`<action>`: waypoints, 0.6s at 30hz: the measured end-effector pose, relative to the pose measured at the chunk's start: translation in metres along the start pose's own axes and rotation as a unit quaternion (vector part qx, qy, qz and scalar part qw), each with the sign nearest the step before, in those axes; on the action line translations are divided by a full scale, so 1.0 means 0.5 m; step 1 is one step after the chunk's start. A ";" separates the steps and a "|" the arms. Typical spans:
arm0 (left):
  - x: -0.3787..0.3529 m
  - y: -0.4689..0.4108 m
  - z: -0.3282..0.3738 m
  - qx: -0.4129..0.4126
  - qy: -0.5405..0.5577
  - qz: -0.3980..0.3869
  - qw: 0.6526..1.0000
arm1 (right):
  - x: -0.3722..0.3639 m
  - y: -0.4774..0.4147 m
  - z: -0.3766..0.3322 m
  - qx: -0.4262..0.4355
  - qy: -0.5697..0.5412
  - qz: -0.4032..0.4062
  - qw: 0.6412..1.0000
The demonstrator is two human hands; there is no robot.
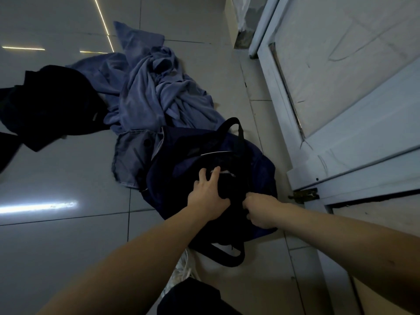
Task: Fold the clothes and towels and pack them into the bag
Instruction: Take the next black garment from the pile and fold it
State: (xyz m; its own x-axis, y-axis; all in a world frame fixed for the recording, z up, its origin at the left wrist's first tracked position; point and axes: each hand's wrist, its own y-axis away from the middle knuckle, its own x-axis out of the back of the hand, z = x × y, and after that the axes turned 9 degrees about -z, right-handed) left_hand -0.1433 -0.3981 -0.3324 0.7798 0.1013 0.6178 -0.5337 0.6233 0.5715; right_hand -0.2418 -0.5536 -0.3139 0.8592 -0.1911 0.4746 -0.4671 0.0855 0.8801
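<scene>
A: Bag location?

B: Dark navy fabric bag (256, 160) is on the glossy grey tiled floor (68, 235), just beside the white panelled door (352, 87). It has 2 black strap handles: 1 arches up at the far side (236, 130), 1 lies flat at the near side (227, 258).

A: Hands?

B: Both are on the bag. Left hand (208, 196) has its fingers spread and lies flat on the dark fabric at the bag's top, with the fingertips by a thin white strip. Right hand (261, 210) has its fingers curled tight and pinches dark bag fabric at the near right edge. Can't tell if it's a zip pull or just cloth, too dark.

A: Clothes, towels?

B: All on the floor, unfolded.
- Crumpled pale blue towel-like pile (159, 94) is behind the bag, touching its far side.
- Grey-blue garment with a dark button (134, 155) is against the bag's left side, partly under it.
- Black garment (52, 103) is further left, overlapping the blue pile's edge, well apart from the bag.

A: Anything else?

B: Rusty metal latch (304, 195) at the door's lower corner, near the right hand.
</scene>
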 end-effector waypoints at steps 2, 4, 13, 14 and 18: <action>-0.005 -0.005 0.008 0.005 -0.014 -0.004 1.000 | -0.010 0.011 0.015 0.016 -0.030 0.021 0.999; -0.006 -0.011 0.016 0.003 -0.024 0.018 1.000 | -0.012 0.023 0.023 0.038 -0.054 0.037 0.997; 0.009 -0.048 0.072 -0.009 0.215 0.153 0.965 | -0.002 0.066 0.032 0.115 -0.062 0.143 0.981; 0.000 -0.049 0.077 -0.017 0.206 0.163 0.965 | 0.001 0.073 0.036 0.119 -0.061 0.150 0.980; -0.051 -0.066 0.055 0.007 0.181 0.161 0.970 | 0.004 0.091 0.044 0.152 -0.090 0.131 0.976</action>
State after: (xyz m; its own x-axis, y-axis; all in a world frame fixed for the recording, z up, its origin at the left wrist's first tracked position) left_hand -0.1545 -0.4426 -0.3522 0.6343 0.5559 0.5373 -0.7712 0.5036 0.3893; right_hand -0.2658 -0.5716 -0.2731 0.6641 -0.3722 0.6485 -0.7298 -0.1339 0.6704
